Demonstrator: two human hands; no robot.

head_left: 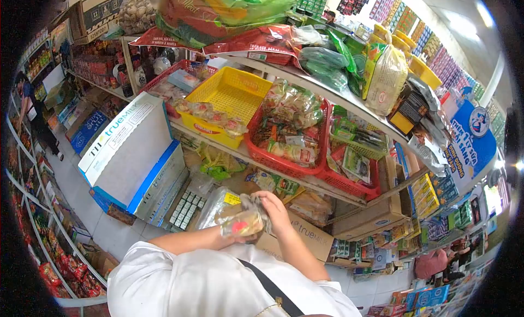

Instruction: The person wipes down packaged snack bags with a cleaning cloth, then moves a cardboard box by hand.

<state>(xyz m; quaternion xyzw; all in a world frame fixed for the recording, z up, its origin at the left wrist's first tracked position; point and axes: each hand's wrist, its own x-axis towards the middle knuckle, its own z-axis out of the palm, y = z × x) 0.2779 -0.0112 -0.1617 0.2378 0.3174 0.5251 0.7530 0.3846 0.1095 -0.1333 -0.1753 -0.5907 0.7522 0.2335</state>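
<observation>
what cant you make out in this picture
All in the head view:
- Fingers of the left hand: mostly hidden behind the packet.
- Packet's exact contents: too blurred.
- Grey crumpled item at the right hand: partly covered by the fingers and too blurred to identify.
- Print on the yellow label: too small.
- Top of the big green bag: cut off by the upper edge.
</observation>
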